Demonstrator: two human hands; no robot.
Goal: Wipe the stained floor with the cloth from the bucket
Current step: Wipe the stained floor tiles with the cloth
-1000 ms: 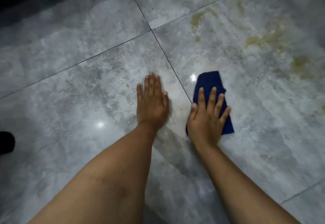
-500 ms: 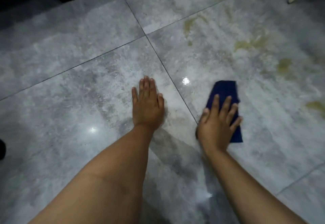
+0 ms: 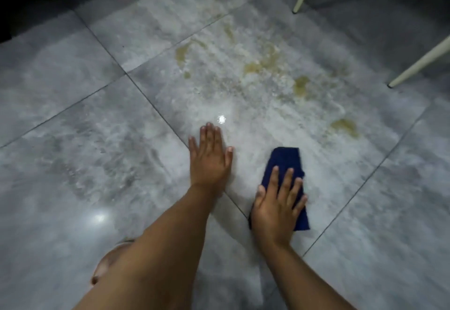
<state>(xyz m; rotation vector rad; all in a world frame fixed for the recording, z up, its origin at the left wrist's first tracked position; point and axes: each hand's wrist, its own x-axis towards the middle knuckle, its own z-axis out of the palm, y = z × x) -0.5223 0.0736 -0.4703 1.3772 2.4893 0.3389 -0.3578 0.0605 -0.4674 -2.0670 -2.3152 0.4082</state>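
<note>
Since the earlier frame, the right hand (image 3: 276,208), fingers spread flat, has pushed the blue cloth (image 3: 286,163) rightward. Left hand (image 3: 209,157) braces, flat-open. Soft, limp, probably wet; best pressed mid-cloth toward the stains (image 3: 302,83).

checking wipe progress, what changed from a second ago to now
The right hand slid the blue cloth rightward, off the grout line and onto the stained tile. The view lifted, so two pale furniture legs now show. Nothing was picked up or let go. The left hand stays flat on the floor, the right stays pressed on the cloth, and the yellowish stains ahead remain unwiped.
</note>
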